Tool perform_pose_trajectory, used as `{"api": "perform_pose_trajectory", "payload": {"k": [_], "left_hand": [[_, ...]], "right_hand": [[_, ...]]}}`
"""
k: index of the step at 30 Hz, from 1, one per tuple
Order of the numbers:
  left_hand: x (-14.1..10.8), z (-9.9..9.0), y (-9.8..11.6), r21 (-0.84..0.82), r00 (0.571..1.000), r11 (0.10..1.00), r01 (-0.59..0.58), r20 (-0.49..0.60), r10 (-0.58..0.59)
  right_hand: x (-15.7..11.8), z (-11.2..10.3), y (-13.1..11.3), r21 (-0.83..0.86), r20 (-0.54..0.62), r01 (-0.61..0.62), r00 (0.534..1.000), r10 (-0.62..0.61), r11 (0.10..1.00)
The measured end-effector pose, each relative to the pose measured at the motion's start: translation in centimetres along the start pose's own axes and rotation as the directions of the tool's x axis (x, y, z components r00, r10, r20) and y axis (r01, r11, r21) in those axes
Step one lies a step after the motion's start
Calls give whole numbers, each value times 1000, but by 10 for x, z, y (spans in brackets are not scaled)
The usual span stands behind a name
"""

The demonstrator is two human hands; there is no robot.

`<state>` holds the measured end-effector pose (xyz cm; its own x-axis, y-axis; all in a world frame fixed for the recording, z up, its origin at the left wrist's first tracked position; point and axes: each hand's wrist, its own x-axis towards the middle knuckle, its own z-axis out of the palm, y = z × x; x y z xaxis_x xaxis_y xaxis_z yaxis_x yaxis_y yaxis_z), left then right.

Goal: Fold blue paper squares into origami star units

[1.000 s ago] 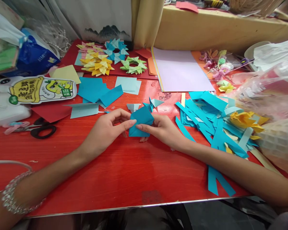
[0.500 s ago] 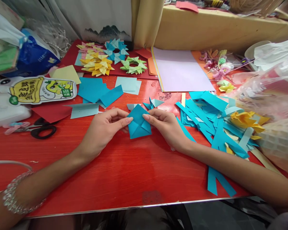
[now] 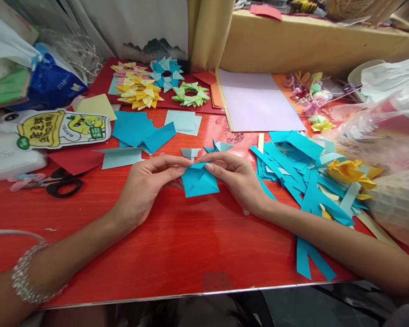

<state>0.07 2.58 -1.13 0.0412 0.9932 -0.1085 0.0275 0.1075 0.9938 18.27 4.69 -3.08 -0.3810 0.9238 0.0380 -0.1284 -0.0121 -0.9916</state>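
A small sheet of blue origami paper [image 3: 200, 182], with creases and folded flaps on its face, is held up over the red table [image 3: 177, 254]. My left hand [image 3: 153, 184] pinches its upper left side between thumb and fingers. On the upper right side, my right hand [image 3: 233, 177] grips it the same way. The top edge bends over between both sets of fingertips, which partly hide it. Just behind my hands lie a small folded grey-blue piece [image 3: 191, 153] and a folded blue and pale piece [image 3: 220, 146].
Blue paper strips [image 3: 293, 168] are heaped to the right. Blue sheets [image 3: 132, 127] and black-handled scissors [image 3: 64, 182] lie left. Folded paper rings [image 3: 191, 94] and a lilac paper stack [image 3: 255, 100] sit at the back. Plastic bags [image 3: 388, 122] crowd the right edge.
The blue paper's top corner, pointing up before, is now bent down between my fingertips. My index fingers have come over the top edge, closer together.
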Motion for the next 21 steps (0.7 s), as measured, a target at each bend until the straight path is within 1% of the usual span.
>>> {"api": "perform_pose_trajectory", "payload": {"k": [3,6,9,15,19,21], "left_hand": [[-1,-1,-1,65,999,997,-51,-11,51],[-2,-1,0,146,997,986,-80,21,78],[-4,0,2,186,996,980,-77,56,68],[-1,2,2,209,998,977,-41,47,32],[2,0,0,208,996,978,-3,89,-16],[3,-1,0,205,995,978,-27,97,7]], "right_hand": [[2,-1,1,40,6,-41,999,41,998],[3,-1,2,43,13,-49,999,49,998],[3,-2,3,41,13,-50,999,50,998],[3,-1,4,43,-18,-38,999,39,998],[3,-1,4,52,-28,-7,1000,9,999],[3,-2,4,26,-31,15,999,-14,1000]]}}
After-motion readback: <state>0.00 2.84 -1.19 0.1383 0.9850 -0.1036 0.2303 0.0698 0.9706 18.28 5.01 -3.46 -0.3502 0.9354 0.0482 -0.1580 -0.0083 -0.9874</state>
